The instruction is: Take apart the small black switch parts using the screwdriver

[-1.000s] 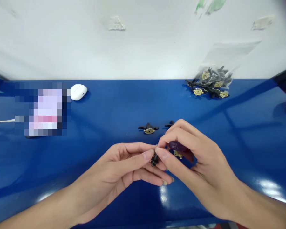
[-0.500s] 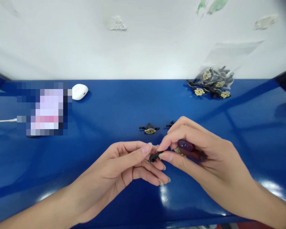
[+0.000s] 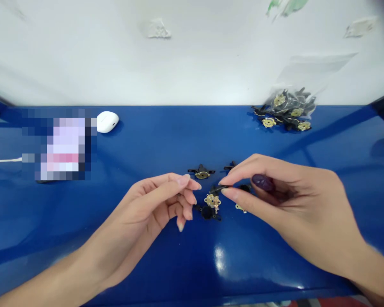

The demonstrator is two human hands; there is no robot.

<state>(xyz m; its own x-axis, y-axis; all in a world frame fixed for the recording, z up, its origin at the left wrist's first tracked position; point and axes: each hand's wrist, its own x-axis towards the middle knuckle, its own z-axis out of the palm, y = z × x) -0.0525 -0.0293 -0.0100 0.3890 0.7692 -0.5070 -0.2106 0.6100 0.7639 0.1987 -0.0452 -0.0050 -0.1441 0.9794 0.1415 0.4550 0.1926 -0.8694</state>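
My right hand [image 3: 294, 209] pinches a small black plastic part [image 3: 216, 189] between thumb and forefinger. Its curled fingers also keep a rounded dark purple handle [image 3: 263, 182] in the palm; the rest of that tool is hidden. Just beneath the pinched part are a gold-coloured metal plate [image 3: 213, 201] and a black piece with a round cup [image 3: 207, 212]. To their left my left hand [image 3: 156, 209] hovers, fingers loosely bent and apart, with nothing visible in them. Beyond lies a black three-armed part with a gold plate [image 3: 202, 174]. More such pieces [image 3: 241, 208] are half hidden by my right hand.
At the back right, a clear plastic bag [image 3: 296, 102] and a heap of black-and-gold parts [image 3: 269, 123] lie against the white wall. A white case [image 3: 108, 122] sits beside a blurred-out phone [image 3: 64, 149] with a white cable [image 3: 4, 160] on the blue table [image 3: 153, 140].
My left hand has drawn away to the left from the black part, its fingers off it. My right hand has shifted slightly up and right, still pinching a black part.
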